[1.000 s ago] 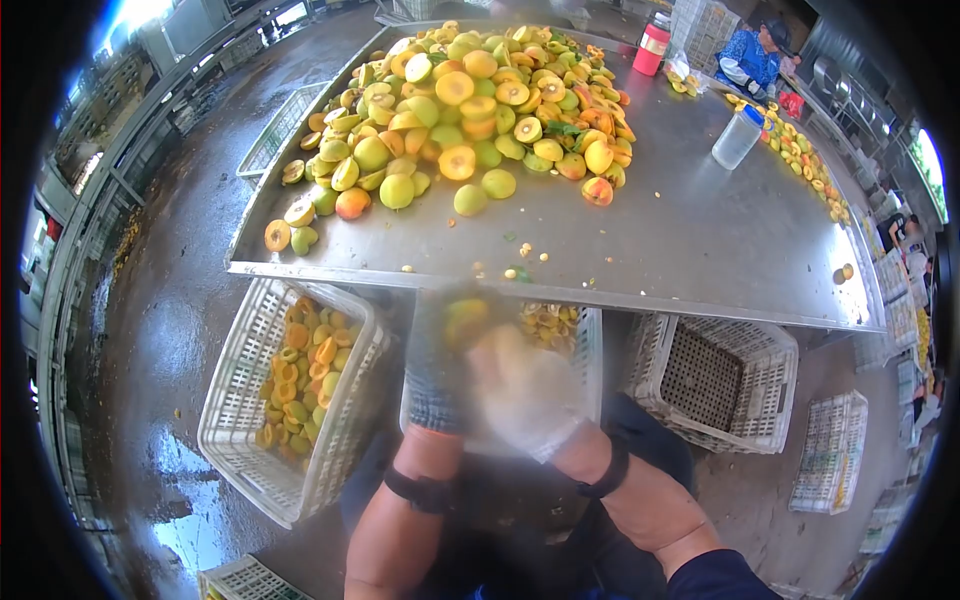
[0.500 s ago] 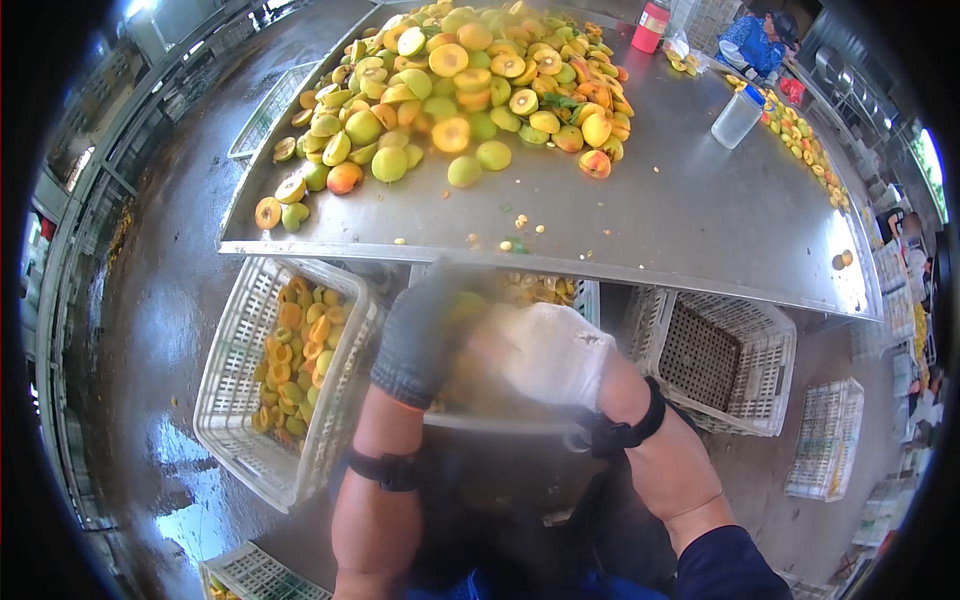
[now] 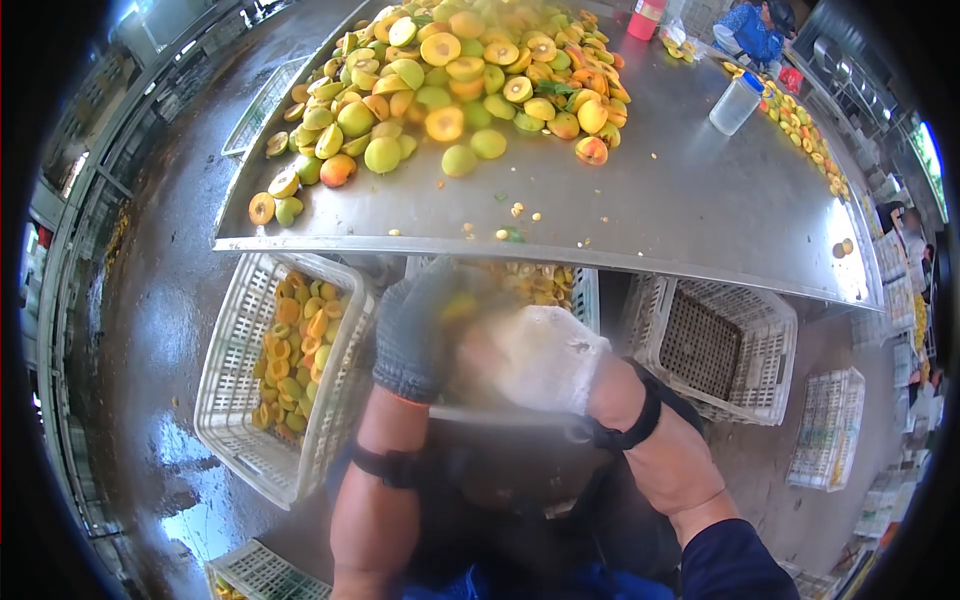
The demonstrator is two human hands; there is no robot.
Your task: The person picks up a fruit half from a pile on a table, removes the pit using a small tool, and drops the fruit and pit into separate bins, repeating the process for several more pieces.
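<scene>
My left hand [image 3: 412, 335], in a dark grey glove, is curled around a yellow-green peach [image 3: 460, 306], blurred by the smeared lens or motion. Close beside it on the right, my right hand [image 3: 548, 358] wears a white glove. Its fingers are bent in toward the peach, and what they grip is hidden. Both hands are over a crate [image 3: 587, 300] just below the table edge, which holds cut, pale yellow pieces. A heap of whole and halved peaches [image 3: 440, 48] lies on the metal table [image 3: 640, 215] beyond.
A white crate of peach halves [image 3: 222, 370] stands at the left, and an empty crate [image 3: 765, 375] at the right. On the table are a clear bottle with a blue lid [image 3: 735, 105] and a red container [image 3: 645, 20]. A person in blue [image 3: 755, 40] is at the far right.
My hands stay together over the crate, with the right hand turned slightly. The whole view has shifted a little; the heap looks the same.
</scene>
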